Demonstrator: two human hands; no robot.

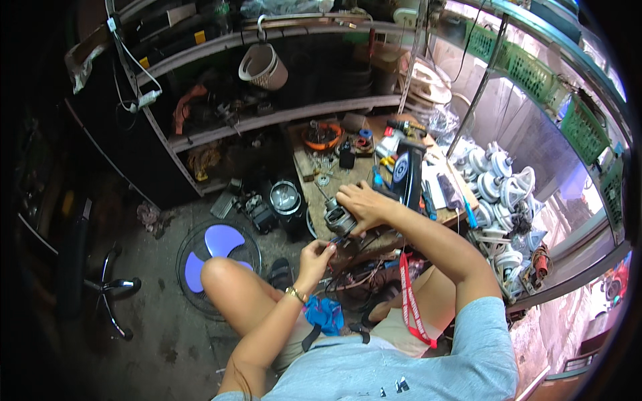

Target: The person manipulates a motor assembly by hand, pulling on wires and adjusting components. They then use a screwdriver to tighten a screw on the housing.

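Observation:
A metal fan motor [339, 219] with a thin shaft pointing up and away is held at the near left edge of a wooden workbench [319, 194]. My right hand [363, 206] wraps over its right side, with the fingers across the top. Just below the motor, my left hand [315, 259] is closed in a pinch on what look like thin wires, with a bit of red at the fingertips. Where the wires meet the motor is too small to make out. A red lanyard [410, 301] hangs over my right thigh.
The bench bears an orange round tray [322, 136], a dark panel [409, 175], pliers and screwdrivers. White fan parts [498, 177] pile up on the right. A fan grille with purple blades [224, 240] lies on the floor by my left knee. Shelves [267, 120] stand behind.

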